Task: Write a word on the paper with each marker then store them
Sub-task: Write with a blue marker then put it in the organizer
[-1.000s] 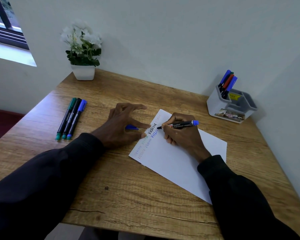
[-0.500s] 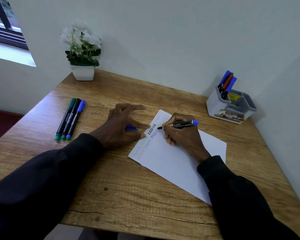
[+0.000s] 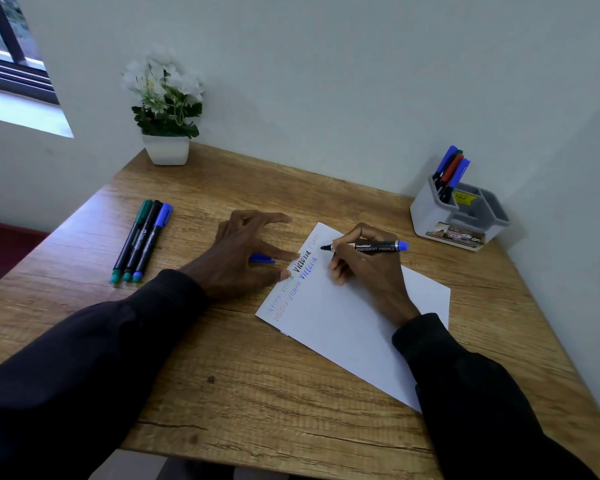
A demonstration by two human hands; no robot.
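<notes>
A white sheet of paper lies askew on the wooden table, with the same word written several times in different colours along its left edge. My right hand grips a black marker with a blue end, its uncapped tip just past the blue word near the sheet's far corner. My left hand rests beside the paper's left edge with fingers spread, fingertips touching the sheet, and a blue cap tucked between thumb and fingers.
Three capped markers, green, black and blue, lie side by side at the left. A grey-white desk organiser at the back right holds several markers. A potted white flower stands at the back left by the wall.
The marker tip has edged slightly toward the paper's far corner. My left hand has stayed in place.
</notes>
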